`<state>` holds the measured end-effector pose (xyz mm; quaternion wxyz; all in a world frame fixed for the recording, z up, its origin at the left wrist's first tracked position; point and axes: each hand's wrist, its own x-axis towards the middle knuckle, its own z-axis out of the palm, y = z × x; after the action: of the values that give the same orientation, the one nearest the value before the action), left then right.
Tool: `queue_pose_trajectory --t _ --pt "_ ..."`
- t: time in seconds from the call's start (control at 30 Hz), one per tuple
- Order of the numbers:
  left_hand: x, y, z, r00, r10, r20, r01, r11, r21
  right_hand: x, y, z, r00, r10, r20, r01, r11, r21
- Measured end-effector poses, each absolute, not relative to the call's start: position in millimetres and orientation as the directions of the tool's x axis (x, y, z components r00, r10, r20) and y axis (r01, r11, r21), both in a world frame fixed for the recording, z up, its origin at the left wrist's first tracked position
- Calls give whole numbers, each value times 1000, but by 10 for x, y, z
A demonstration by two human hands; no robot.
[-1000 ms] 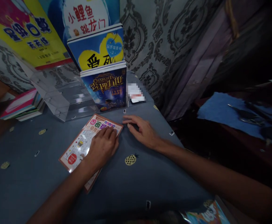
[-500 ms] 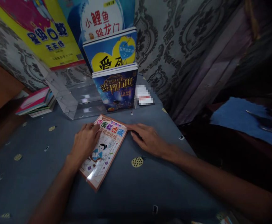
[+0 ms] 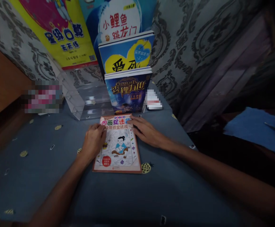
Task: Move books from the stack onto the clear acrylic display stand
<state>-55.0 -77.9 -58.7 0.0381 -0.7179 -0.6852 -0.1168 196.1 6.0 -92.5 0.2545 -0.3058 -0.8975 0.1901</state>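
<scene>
A thin picture book (image 3: 118,148) with a brown-edged cover and a drawn figure in blue lies face up on the cloth, its top edge by the foot of the stand. My left hand (image 3: 94,138) grips its left edge near the upper corner, fingers curled. On the other side my right hand (image 3: 146,130) holds the upper right corner, its fingers over the cover's edge. Both thumbs and the book's underside are partly hidden. Just behind it, a dark blue book (image 3: 129,94) stands upright in a clear acrylic rack (image 3: 74,104).
Behind in the rack rise a blue-and-yellow book (image 3: 125,52), a teal book (image 3: 120,19) and a yellow book (image 3: 71,41). A pixelated pile (image 3: 44,97) lies at left, a white item (image 3: 154,99) at right. Blue cloth (image 3: 253,130) lies beyond the table's right edge.
The book has turned from a slant to nearly straight, its lower end swinging right. Both hands have turned with it and still hold its upper part. The camera view has shifted a little left.
</scene>
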Motion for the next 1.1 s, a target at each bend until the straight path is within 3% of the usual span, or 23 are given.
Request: queue_pose_trajectory --t 0.23,0.47,0.57,0.77,0.97,1.1 --pt "-567 -752 -605 54 971 234 991 -81 109 1924 227 -1018 -696 615 371 441 774 -454" --pt "-402 -831 -438 49 992 120 996 -40 -83 1907 52 -980 -703 627 335 530 776 -341" --pt "-367 -852 -436 62 992 112 993 -50 -103 1992 -105 -958 -753 587 296 499 804 -323" --pt "-377 -846 -463 70 991 117 997 -65 -45 2228 -538 -940 -826 525 205 425 819 -385" --pt "-372 -870 -532 73 988 138 993 -60 -99 2292 -725 -899 -853 495 168 381 808 -449" --pt "-388 -905 -592 63 983 171 996 -52 -70 2304 -693 -850 -867 477 141 367 805 -466"
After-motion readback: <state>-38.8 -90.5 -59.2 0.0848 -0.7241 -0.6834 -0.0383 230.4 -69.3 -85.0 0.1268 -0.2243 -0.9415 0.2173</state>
